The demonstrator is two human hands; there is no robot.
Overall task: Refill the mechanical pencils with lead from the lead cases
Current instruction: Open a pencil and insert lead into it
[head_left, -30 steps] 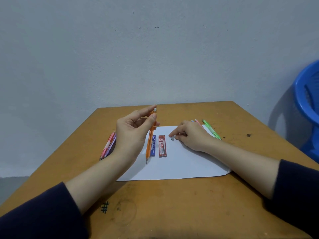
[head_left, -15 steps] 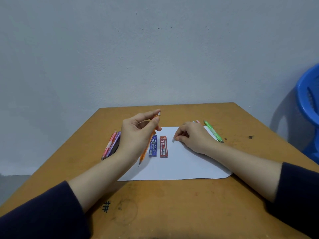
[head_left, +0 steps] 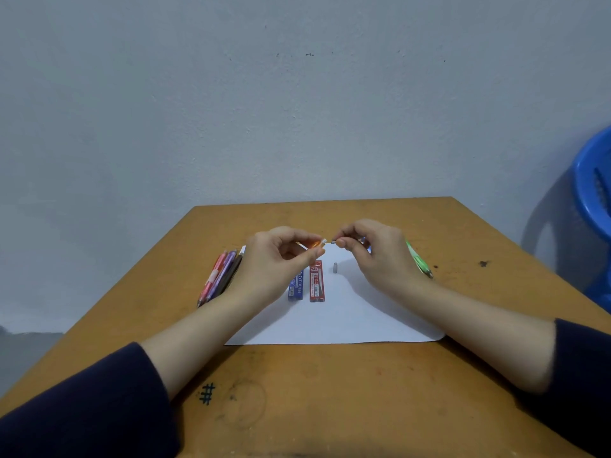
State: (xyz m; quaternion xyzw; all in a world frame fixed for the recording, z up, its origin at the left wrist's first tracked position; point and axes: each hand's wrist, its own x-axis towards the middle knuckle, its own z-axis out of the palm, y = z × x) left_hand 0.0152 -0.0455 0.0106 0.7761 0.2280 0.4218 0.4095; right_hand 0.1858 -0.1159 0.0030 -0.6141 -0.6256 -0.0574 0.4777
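**Both hands met over the paper, orange pencil in the left**

The left hand (head_left: 277,262) was raised above the worktop (head_left: 330,398) with its grip pinched narrow on the orange pencil (head_left: 315,245), only the top end of which showed past the fingers, tipped with a pale end piece. The right hand (head_left: 380,256) was raised opposite, thumb and forefinger closed on a small grey piece (head_left: 334,241); what that piece was could not be told. The piece sat just beside the pencil's top end, and whether the two touched could not be told.

Below the hands lay a white sheet of paper (head_left: 347,322). On it, side by side and near each other, lay the two lead cases: the blue case (head_left: 296,287), partly hidden by the left hand, and the red case (head_left: 316,281), marked 2B. Both lay flat; the lead inside them could not be made out. Just right of the red case a small grey cap (head_left: 335,267) stood upright on the paper, apart from both cases.

Left of the paper, a bunch of pencils (head_left: 220,276) in pink, purple and brown lay together on the bare worktop. A green pencil (head_left: 419,262) lay at the right edge of the paper, partly behind the right hand.
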